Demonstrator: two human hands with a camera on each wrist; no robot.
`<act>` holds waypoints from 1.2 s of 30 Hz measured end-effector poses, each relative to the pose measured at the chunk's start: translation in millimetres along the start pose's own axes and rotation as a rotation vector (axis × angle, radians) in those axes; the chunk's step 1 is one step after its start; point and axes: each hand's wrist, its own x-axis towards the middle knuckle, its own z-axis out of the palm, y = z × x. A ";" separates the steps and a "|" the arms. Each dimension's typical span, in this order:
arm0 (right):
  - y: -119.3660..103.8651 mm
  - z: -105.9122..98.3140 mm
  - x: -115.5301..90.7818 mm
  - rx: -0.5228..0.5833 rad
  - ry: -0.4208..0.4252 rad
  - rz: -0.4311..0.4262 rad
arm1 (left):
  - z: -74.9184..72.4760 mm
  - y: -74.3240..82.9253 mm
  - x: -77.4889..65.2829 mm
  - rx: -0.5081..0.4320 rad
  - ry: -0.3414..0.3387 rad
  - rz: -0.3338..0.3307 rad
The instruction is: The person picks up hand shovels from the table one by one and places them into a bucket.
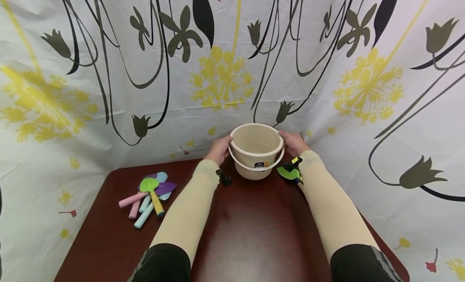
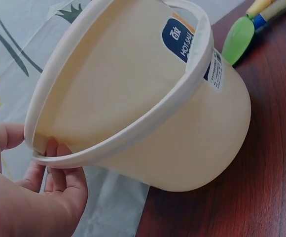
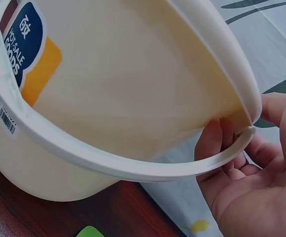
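Note:
A cream plastic bucket stands upright at the back of the dark red table, its handle hanging down over the near side. My left hand grips the bucket at the left end of its rim; in the left wrist view the fingers curl beneath the rim where the handle joins. On the opposite side my right hand holds the rim in the same way, fingers tucked behind the handle's end in the right wrist view. A dark blue and orange label is on the bucket's near side.
Several toy shovels with pink, light blue and yellow handles lie piled on the table's left. A green shovel lies right of the bucket, partly under my right forearm. A flower-patterned curtain hangs behind the table.

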 end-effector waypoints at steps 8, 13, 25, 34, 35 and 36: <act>-2.2 -2.8 -6.6 0.019 -0.042 -0.018 | -9.0 2.7 0.0 0.040 -0.037 0.017; -4.2 2.4 -14.3 0.052 -0.054 -0.055 | -18.5 7.2 -3.0 0.039 -0.059 0.021; 0.5 28.9 -27.3 0.199 -0.055 -0.068 | -50.4 10.0 -20.1 0.055 -0.076 0.072; 2.9 54.4 -42.4 0.211 -0.105 -0.062 | -78.7 10.6 -40.3 0.088 -0.075 0.086; 3.6 56.8 -44.1 0.206 -0.116 -0.062 | -81.7 9.6 -42.1 0.098 -0.070 0.086; 4.4 59.3 -45.8 0.204 -0.120 -0.057 | -84.6 8.5 -43.8 0.103 -0.065 0.087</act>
